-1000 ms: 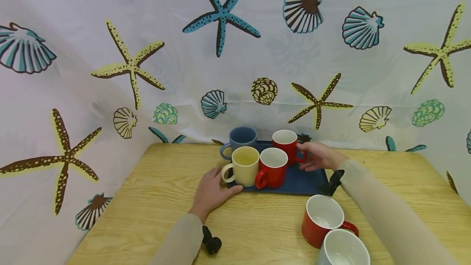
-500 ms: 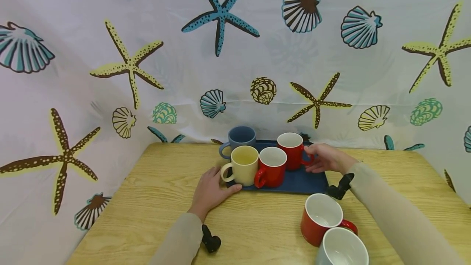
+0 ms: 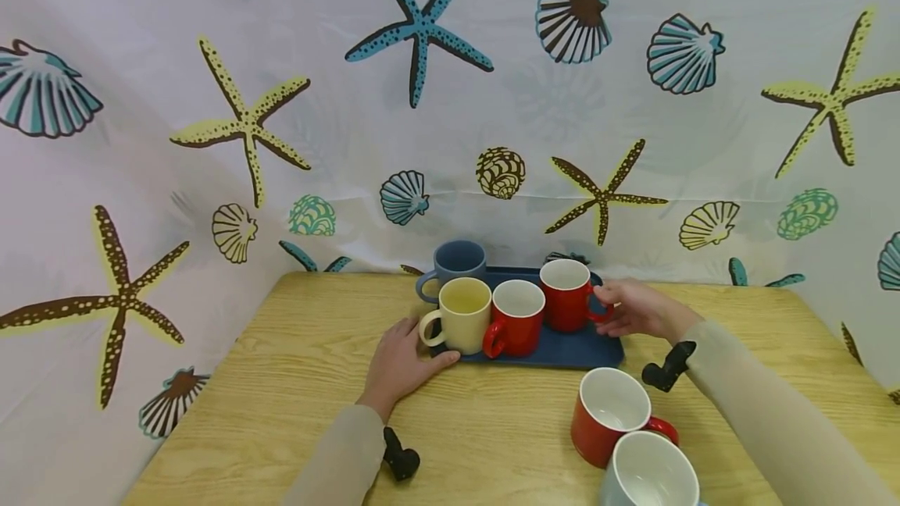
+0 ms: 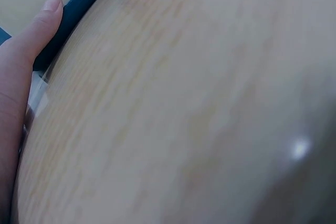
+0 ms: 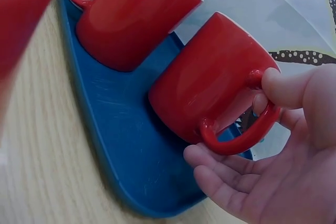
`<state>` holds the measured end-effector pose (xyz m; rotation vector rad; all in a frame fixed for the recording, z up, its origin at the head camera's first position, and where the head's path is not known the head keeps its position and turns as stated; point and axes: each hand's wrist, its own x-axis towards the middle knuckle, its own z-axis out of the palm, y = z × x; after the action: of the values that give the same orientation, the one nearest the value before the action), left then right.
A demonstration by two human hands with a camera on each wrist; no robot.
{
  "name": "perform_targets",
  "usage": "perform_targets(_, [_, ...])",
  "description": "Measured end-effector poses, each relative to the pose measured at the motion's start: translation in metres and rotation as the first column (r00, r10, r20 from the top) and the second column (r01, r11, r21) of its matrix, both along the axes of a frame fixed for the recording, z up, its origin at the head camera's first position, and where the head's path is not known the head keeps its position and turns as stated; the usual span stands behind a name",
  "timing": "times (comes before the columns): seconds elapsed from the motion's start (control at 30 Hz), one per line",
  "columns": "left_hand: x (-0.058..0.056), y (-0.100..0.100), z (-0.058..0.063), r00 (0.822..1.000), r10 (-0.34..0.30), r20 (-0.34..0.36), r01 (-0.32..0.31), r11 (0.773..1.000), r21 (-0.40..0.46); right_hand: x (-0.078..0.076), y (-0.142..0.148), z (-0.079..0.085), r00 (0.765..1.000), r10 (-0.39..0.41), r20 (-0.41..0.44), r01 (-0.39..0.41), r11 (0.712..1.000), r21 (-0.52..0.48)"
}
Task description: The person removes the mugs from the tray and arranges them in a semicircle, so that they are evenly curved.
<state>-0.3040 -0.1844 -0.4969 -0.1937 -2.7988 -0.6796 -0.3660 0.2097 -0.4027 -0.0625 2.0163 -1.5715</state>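
My right hand (image 3: pixel 640 309) pinches the handle of a red mug (image 5: pixel 210 77) with thumb and forefinger, the other fingers below the handle. This white-lined mug is upright at the right back of a blue tray (image 3: pixel 576 351). My left hand (image 3: pixel 399 364) rests at the tray's front left corner, its straight thumb (image 4: pixel 46 24) against the rim. Close by that hand is a cream mug (image 3: pixel 464 322), handle to the left. Beside it stands another red mug (image 3: pixel 519 326), handle to the front left. A blue mug (image 3: pixel 458 264) is behind the cream one.
In front of the tray, on the wooden table (image 3: pixel 295 381), stand a third red mug (image 3: pixel 594 429) and a pale blue mug (image 3: pixel 615 482), side by side near the right forearm. A cloth with starfish and shells (image 3: pixel 422 139) hangs behind the table.
The right hand has shifted its red mug to the right and slightly forward over the tray, widening the gap to the other tray mugs. The left hand stays at the tray corner.
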Motion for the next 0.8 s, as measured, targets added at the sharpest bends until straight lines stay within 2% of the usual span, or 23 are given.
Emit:
perform_targets(0.23, [-0.001, 0.000, 0.000, 1.000, -0.001, 0.008, 0.001, 1.000, 0.009, 0.009, 0.009, -0.003, 1.000, -0.001, 0.000, 0.001, 1.000, -0.026])
perform_targets(0.47, [-0.003, 0.000, -0.002, 1.000, -0.002, -0.001, 0.002, 1.000, 0.004, 0.021, 0.018, -0.003, 0.999, 0.042, -0.017, -0.043, 0.997, -0.058])
perform_targets(0.8, [-0.003, 0.000, -0.003, 1.000, 0.008, -0.008, -0.008, 1.000, 0.022, 0.038, 0.032, 0.000, 0.999, 0.032, -0.034, -0.034, 0.996, -0.085])
